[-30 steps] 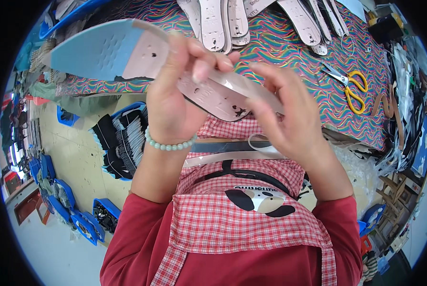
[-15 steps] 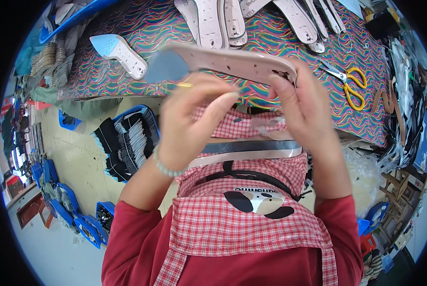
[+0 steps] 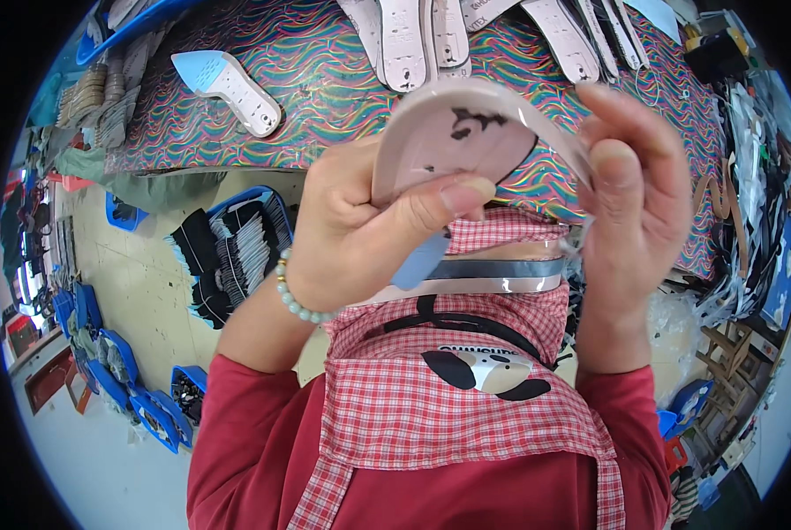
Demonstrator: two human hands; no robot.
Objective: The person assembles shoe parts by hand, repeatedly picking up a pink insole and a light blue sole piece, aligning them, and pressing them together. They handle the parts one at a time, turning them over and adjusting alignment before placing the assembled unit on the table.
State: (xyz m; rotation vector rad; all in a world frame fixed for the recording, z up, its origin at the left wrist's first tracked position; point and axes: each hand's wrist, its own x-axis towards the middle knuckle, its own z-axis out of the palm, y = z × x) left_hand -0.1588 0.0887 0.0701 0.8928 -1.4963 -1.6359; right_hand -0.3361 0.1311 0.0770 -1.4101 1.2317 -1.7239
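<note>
My left hand (image 3: 351, 212) grips a pinkish shoe insole (image 3: 466, 159), thumb pressed on its upper face. The rounded end, marked with dark smears, points up, and its pale-blue tip (image 3: 424, 262) shows below my thumb. A thin, glossy pinkish edging strip (image 3: 554, 141) curves from the insole's rim toward my right hand (image 3: 634, 194). Thumb and fingers of that hand are closed on the strip's far part. Another insole (image 3: 232, 93), with a blue pointed toe, lies on the table at the left.
Several pinkish insoles (image 3: 403, 49) lie along the far part of the patterned table (image 3: 325, 106). Pale and dark strips (image 3: 493, 268) cross my lap over the checked apron. A blue basket (image 3: 281, 212) of black pieces stands at the left, wooden stools (image 3: 726, 358) at the right.
The insole has turned from lying crosswise to rounded end up, now in my left hand. My right hand has left that end and moved right, with the strip stretched between.
</note>
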